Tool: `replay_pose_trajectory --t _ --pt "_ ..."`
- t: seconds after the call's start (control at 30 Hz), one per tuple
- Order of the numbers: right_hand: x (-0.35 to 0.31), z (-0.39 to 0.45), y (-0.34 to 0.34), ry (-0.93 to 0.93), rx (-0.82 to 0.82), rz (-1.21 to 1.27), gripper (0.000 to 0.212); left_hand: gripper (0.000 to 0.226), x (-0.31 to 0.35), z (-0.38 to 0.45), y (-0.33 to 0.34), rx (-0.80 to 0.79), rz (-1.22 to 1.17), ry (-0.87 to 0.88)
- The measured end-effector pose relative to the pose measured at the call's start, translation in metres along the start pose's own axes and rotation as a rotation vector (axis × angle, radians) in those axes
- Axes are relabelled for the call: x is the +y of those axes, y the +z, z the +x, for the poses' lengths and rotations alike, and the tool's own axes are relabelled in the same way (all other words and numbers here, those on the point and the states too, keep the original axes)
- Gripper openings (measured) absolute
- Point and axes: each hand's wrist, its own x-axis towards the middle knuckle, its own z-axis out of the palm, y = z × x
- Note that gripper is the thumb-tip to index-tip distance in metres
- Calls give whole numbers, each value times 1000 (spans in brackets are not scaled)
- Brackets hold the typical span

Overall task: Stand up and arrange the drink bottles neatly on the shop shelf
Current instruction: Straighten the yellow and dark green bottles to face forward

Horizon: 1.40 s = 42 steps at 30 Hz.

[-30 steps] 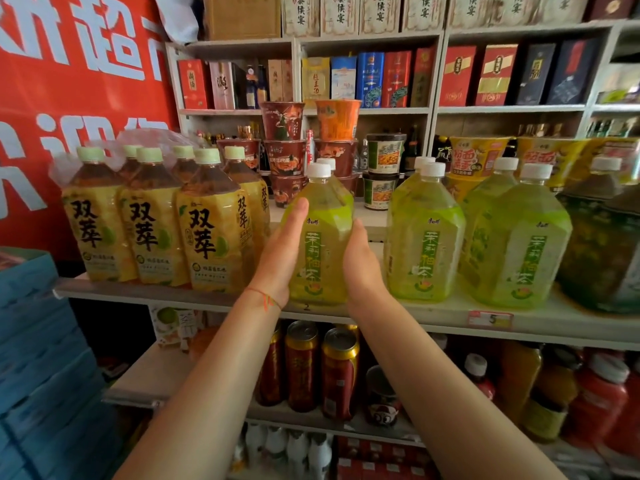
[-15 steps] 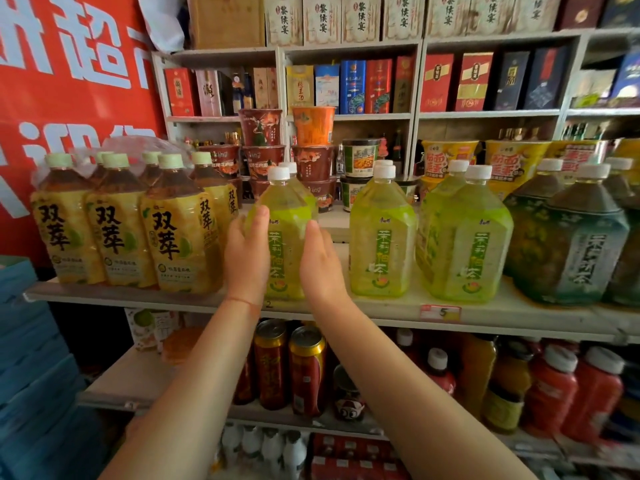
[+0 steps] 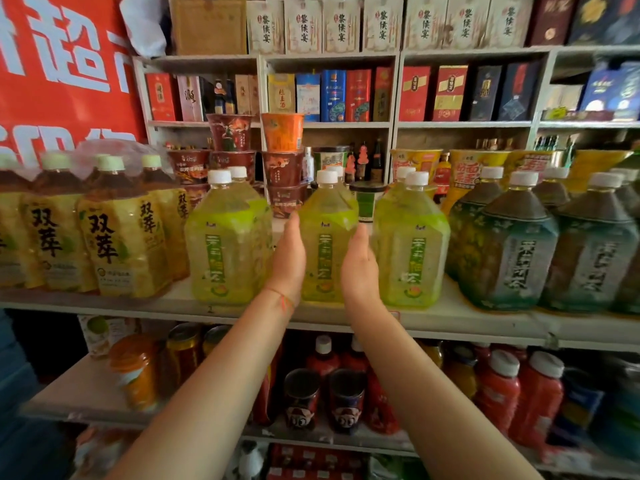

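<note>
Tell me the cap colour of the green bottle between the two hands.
White, seen in the head view: the green bottle between the hands has a white cap.

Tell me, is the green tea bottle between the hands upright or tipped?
Upright. The green tea bottle stands on the shelf, white cap on top, with the left hand and right hand flanking it.

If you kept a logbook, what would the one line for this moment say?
step: straightening bottles | left hand: flat against middle green tea bottle | right hand: flat on its other side | bottle: upright on shelf
</note>
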Motion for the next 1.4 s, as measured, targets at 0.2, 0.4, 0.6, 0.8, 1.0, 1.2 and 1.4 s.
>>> replay_pose_trajectory --t 0.2,0.4,0.6,0.8,1.0,1.2,1.4 --pt "-16 21 1 239 18 52 74 97 -21 43 -8 10 -74 -96" --pt "-14 20 -2 206 -31 36 71 85 -2 17 2 7 -99 -78" --pt "-17 14 -4 283 -55 60 75 94 6 -1 2 32 -73 -59" --pt "-19 1 -2 271 -40 -9 75 73 15 -22 -3 33 -57 -28" --pt "-20 -4 0 276 -7 4 75 62 21 -33 -2 56 -79 -12" --pt "-18 -12 1 265 15 66 65 49 21 -44 5 225 -180 47" --pt "-20 -31 -9 -258 158 -39 30 45 1 -58 2 213 153 757"
